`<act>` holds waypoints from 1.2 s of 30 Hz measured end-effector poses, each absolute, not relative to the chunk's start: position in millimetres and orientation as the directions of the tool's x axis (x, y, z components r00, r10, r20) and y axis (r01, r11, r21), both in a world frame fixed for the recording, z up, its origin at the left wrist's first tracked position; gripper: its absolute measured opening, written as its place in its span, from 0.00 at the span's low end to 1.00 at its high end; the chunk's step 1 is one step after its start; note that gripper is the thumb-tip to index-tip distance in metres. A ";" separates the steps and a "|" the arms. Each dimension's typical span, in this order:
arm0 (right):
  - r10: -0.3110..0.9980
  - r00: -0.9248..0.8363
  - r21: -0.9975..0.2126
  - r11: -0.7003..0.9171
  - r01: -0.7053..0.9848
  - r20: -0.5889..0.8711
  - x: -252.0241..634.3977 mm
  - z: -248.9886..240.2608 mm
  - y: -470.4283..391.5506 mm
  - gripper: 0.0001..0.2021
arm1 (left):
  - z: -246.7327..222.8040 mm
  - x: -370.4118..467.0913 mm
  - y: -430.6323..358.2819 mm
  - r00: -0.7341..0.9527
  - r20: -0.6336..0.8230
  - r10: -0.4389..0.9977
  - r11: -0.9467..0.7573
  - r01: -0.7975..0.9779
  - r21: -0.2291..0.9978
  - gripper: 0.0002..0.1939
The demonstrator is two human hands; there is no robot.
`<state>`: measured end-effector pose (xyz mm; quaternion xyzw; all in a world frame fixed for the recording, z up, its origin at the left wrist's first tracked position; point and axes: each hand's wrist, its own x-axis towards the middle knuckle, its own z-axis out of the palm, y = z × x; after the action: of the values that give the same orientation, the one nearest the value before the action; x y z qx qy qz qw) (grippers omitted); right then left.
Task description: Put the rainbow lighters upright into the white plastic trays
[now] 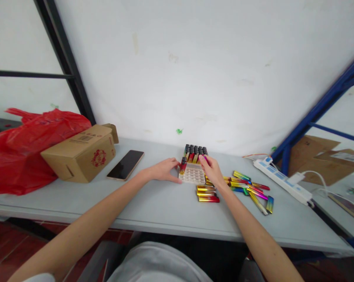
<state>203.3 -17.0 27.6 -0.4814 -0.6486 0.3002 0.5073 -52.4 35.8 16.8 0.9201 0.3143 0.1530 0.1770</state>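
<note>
A white tray with round holes point(192, 176) lies on the table in front of me. Upright lighters with black tops point(195, 151) fill its far part, and a red and gold lighter point(183, 166) stands at its near left side. At the tray's left edge rests my left hand point(164, 170), thumb and fingers apart around the corner. My right hand point(211, 170) is pinched on a purple lighter point(205, 158) above the tray's right side, mostly hidden by the fingers. Loose metallic lighters point(250, 186) lie in a pile to the right, with several more point(206, 193) lined up nearer me.
A black phone point(126, 165), a cardboard box point(81, 153) and a red plastic bag point(27, 149) are on the left. A white power strip point(282, 182) with cables lies on the right. Behind the table rises a white wall point(188, 78); a blue frame point(315, 111) stands at the right.
</note>
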 end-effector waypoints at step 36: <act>0.843 -0.194 -0.606 0.503 0.616 0.502 199.8 39.8 -28.5 0.19 | 18.0 -51.7 33.9 0.750 0.180 0.636 -0.741 0.528 0.414 0.37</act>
<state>199.8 -28.5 39.8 -0.4796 -0.7606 0.1360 0.4159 -51.7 33.9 18.0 0.9197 0.3165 0.1570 0.1713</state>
